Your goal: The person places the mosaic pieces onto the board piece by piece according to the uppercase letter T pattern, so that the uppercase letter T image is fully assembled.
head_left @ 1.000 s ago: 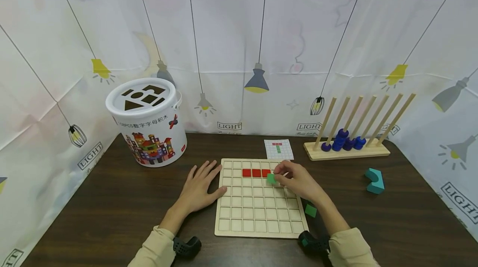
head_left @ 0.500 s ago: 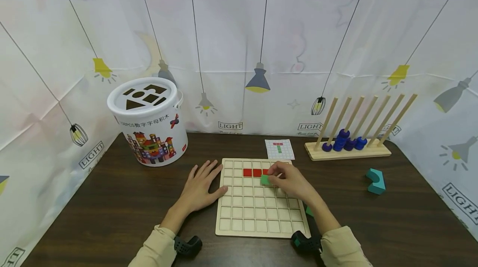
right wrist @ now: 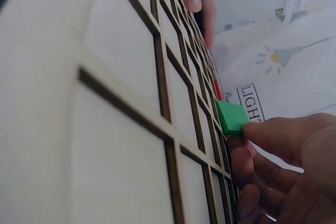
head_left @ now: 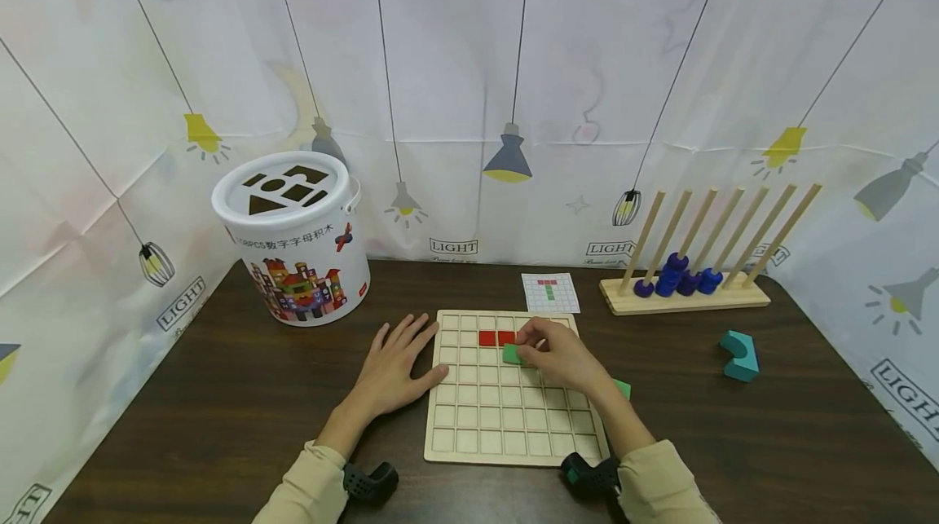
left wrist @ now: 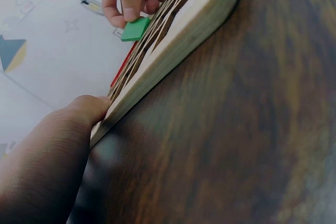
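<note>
My right hand (head_left: 557, 353) pinches a green square tile (head_left: 511, 354) between thumb and fingertips, low over the wooden grid board (head_left: 513, 442). In the right wrist view the green tile (right wrist: 231, 117) stands tilted, its lower edge at the grid. Two red tiles (head_left: 495, 338) show in a row just behind it; the right fingers cover the spot to their right. My left hand (head_left: 396, 369) lies with fingers spread at the board's left side, its thumb (left wrist: 86, 107) at the rim. Another green piece (head_left: 623, 388) peeks out beyond the right forearm.
A small card (head_left: 551, 293) with a red and green T pattern lies behind the board. A white bucket (head_left: 301, 263) stands back left. At back right is a peg stand (head_left: 685, 304) with blue and purple beads; a teal arch block (head_left: 741, 357) lies nearer.
My right hand has carried the green tile leftward along the board. The forearm now covers where a green piece showed on its left; green now shows on its right. My left hand stays put.
</note>
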Demonstrator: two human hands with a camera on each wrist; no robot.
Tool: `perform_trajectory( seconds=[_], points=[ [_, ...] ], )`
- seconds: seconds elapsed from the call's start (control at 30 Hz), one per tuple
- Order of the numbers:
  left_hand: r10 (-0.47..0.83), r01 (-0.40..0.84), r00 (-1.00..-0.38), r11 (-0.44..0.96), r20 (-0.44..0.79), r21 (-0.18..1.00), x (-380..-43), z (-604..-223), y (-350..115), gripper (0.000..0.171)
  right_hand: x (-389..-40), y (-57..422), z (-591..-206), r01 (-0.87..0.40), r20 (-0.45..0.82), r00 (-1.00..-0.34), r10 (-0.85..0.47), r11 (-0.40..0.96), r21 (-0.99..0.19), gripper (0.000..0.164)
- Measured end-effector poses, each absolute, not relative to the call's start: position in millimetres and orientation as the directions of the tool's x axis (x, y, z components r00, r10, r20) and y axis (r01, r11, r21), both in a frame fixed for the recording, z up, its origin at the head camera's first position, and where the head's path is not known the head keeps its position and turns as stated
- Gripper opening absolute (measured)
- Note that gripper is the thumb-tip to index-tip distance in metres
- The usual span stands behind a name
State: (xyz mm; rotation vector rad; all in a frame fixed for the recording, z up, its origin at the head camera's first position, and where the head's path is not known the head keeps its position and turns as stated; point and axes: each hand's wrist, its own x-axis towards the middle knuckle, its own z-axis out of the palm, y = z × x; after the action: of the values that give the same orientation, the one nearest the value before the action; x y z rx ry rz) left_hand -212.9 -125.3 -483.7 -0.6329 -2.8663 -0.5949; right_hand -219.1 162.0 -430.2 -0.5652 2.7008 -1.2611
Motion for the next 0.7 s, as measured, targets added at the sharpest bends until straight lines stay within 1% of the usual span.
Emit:
perform_trajectory(
  seconds=[0.23,0.5,0.7],
  points=[
    [0.371,0.429,-0.902,0.829,0.223,0.359,-212.6,-483.3,-125.4,0.073,-220.0,160.9,-431.2,-0.277,0.046,-0.928,-0.371,0.599,-0.751,0.009],
    [0.369,0.445,-0.891,0.823,0.263,0.354,-211.2,-483.4,-124.4,0.073,-219.8,159.9,-431.9,-0.27,0.031,-0.93,-0.366,0.625,-0.733,0.011],
    [0.367,0.435,-0.898,0.828,0.243,0.354,-211.7,-483.0,-124.4,0.073,-219.8,161.7,-431.8,-0.283,0.034,-0.922,-0.386,0.61,-0.741,0.013]
  ],
)
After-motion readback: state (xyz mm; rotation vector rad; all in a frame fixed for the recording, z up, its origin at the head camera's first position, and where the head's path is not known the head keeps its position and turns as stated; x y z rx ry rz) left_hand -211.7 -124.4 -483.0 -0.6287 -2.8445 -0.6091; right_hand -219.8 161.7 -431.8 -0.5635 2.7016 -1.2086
